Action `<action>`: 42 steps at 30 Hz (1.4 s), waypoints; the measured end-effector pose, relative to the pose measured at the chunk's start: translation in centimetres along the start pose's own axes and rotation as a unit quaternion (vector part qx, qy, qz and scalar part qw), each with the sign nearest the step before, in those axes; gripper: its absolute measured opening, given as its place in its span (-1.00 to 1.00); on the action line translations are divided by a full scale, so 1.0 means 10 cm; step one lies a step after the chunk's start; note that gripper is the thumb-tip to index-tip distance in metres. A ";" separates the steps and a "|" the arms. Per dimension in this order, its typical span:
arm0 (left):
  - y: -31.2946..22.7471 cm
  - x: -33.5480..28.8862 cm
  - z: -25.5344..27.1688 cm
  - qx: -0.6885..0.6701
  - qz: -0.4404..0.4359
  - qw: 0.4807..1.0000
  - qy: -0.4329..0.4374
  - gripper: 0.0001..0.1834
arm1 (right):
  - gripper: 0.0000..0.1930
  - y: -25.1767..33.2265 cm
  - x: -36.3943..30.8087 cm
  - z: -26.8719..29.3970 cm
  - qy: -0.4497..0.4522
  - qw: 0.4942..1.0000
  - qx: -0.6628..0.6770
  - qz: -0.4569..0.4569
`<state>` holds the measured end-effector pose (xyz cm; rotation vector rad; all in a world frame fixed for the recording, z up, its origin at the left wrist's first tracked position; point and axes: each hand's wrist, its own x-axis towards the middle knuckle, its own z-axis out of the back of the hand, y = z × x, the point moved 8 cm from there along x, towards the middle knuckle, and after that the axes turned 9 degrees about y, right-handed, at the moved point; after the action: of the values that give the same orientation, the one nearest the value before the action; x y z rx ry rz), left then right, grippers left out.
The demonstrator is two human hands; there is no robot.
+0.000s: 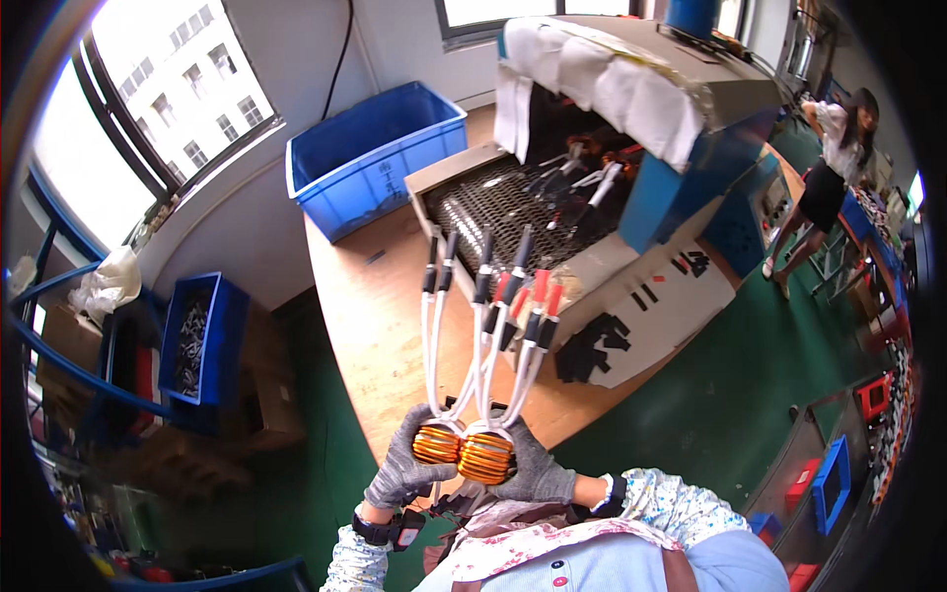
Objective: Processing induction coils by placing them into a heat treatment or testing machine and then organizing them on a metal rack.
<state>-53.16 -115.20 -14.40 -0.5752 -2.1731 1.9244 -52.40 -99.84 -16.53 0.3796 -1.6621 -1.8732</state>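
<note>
My left hand (pixel 402 468), in a grey glove, is closed around a copper-wound ring coil (pixel 434 445). A second copper coil (pixel 486 458) touches it on the right, and my gloved right hand (pixel 543 470) grips that one. Long white-sleeved leads (pixel 431 335) rise from both coils and point away from me. Black tubes (pixel 482 284) cover several lead ends, and some carry red tubes (pixel 554 298). The fingers behind the coils are partly hidden. Both coils are held above the near part of a wooden table (pixel 360 316).
Ahead stands a blue machine (pixel 656 207) with a mesh belt (pixel 493 207) and white cloth flaps (pixel 592 74); similar leads lie on the belt. A blue bin (pixel 365 187) sits left of it. Black tubes (pixel 592 347) lie on a white sheet (pixel 681 321). A person (pixel 829 178) stands far right.
</note>
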 end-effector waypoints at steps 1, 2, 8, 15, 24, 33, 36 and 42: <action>-0.03 -0.12 0.16 -0.021 0.004 0.999 -0.029 -0.04 | -0.27 0.32 0.21 -0.02 0.000 0.998 -0.049 0.041; 0.04 -0.23 0.35 0.001 0.011 0.998 -0.056 -0.05 | -0.24 0.46 0.38 -0.13 0.023 0.993 -0.093 0.074; 0.61 -0.32 0.86 0.039 0.087 0.985 -0.144 -0.17 | -0.10 -0.91 0.65 -0.68 0.121 0.989 0.065 -0.060; 1.85 -0.55 1.02 -0.057 0.195 0.960 -0.193 -0.11 | -0.01 -1.60 0.46 -0.92 0.248 0.931 0.033 -0.264; 1.86 -0.60 0.95 -0.038 0.200 0.951 -0.235 -0.02 | -0.48 -2.53 0.88 -0.35 0.448 0.794 -0.241 -0.332; 1.81 -0.61 0.93 -0.022 0.205 0.945 -0.253 -0.05 | -0.73 -2.69 1.49 0.11 -0.115 0.915 0.291 -0.253; 1.78 -0.60 0.92 -0.031 0.208 0.944 -0.254 -0.08 | -0.72 -2.76 1.50 0.04 -0.133 0.875 0.363 -0.291; 1.79 -0.60 0.94 -0.037 0.202 0.944 -0.257 -0.09 | -0.79 -2.85 1.48 -0.04 -0.196 0.793 0.532 -0.223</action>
<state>-48.38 -124.59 -32.67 -0.6268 -2.6111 2.4365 -70.66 -107.98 -41.66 0.9309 -3.0590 -1.0929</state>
